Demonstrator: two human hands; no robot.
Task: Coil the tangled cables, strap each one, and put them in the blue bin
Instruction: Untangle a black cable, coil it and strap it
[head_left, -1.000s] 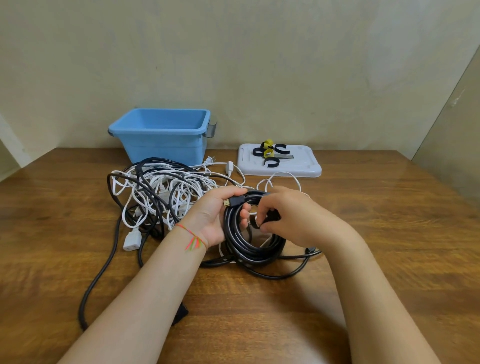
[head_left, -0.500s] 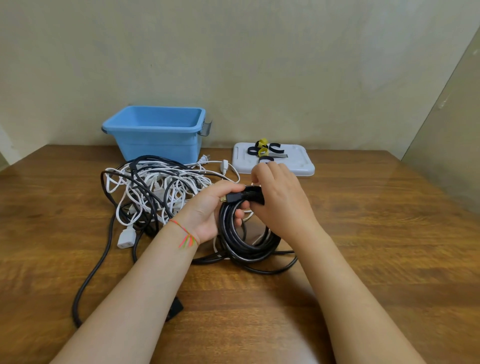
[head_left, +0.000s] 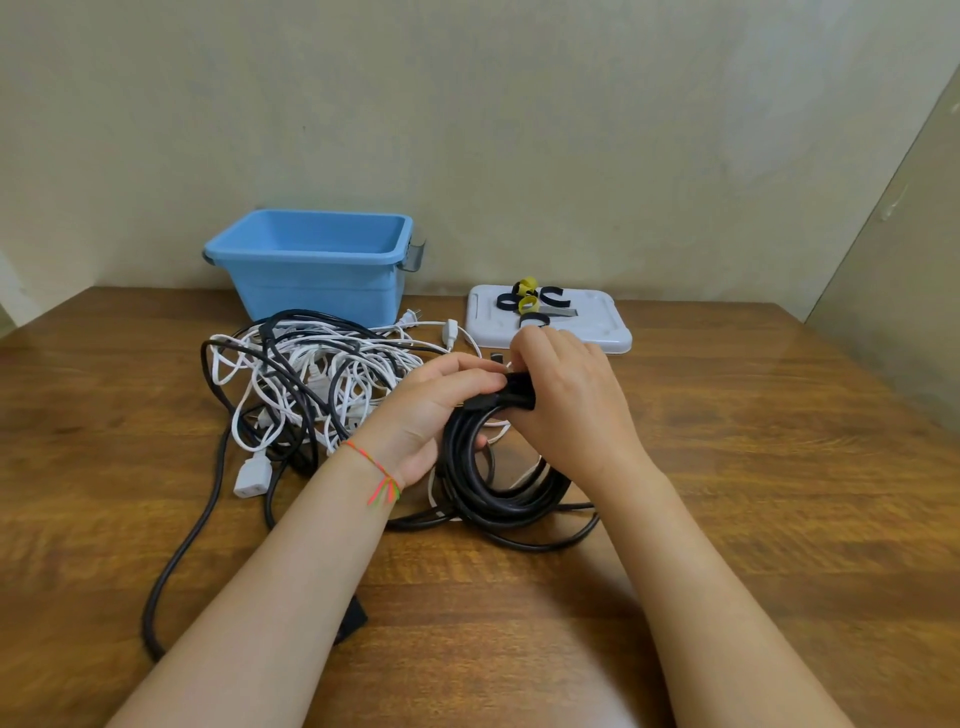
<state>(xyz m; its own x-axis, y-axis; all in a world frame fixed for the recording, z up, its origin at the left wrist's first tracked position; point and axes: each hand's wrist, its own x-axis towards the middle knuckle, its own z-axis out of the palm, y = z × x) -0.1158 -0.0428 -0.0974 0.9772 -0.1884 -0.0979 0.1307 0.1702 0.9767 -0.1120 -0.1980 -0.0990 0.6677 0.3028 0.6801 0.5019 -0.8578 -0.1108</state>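
Left hand (head_left: 426, 410) grips black coil (head_left: 498, 488) — glossy, thick.

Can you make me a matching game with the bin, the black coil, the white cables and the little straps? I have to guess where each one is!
Things:
1. blue bin
2. black coil
3. white cables
4. spare straps

Places:
A. on the white tray
B. in a tangled pile on the table
C. held by both hands
D. at the back, by the wall

Pairs: 1-D, 2-C, 3-B, 4-A
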